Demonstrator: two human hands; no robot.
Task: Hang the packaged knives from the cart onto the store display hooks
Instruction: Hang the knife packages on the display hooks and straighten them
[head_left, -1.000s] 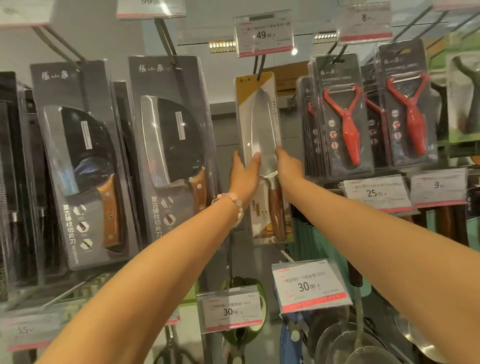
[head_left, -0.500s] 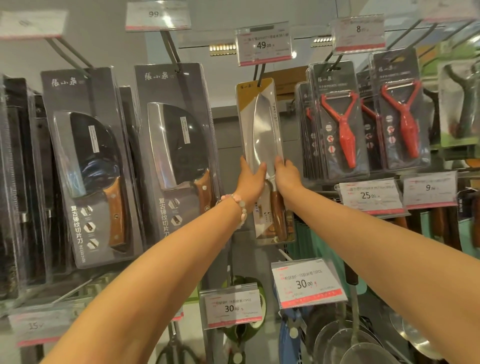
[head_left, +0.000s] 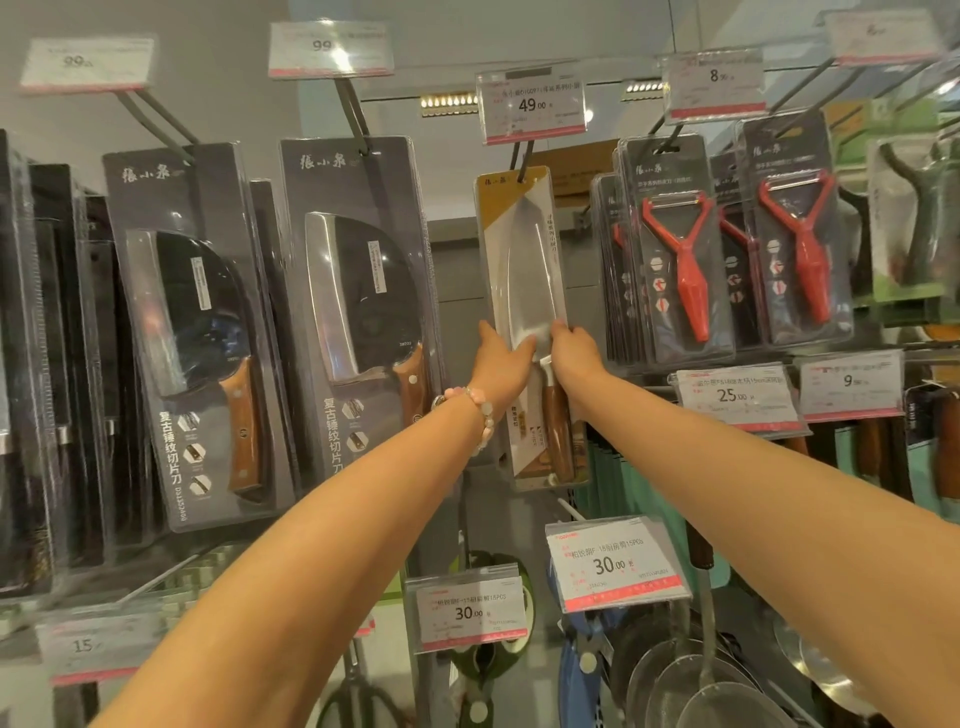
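A packaged knife (head_left: 525, 260), with a steel blade and wooden handle on a white and gold card, hangs by its top hole on the display hook (head_left: 523, 158) under the 49.00 price tag (head_left: 532, 106). My left hand (head_left: 500, 366) grips the pack's left edge at mid height, thumb on the front. On the right edge my right hand (head_left: 575, 356) holds the pack at the same height. Both arms reach up and forward. The cart is out of view.
Two dark cleaver packs (head_left: 202, 332) (head_left: 358, 306) hang left of it, with black packs further left. Red peeler packs (head_left: 680, 260) (head_left: 800, 244) hang to the right. Below are 30.00 price tags (head_left: 615, 564), scissors and metal skimmers (head_left: 701, 686).
My two hands have drawn a little closer together on the pack. The pack stays on its hook, and the view has shifted slightly.
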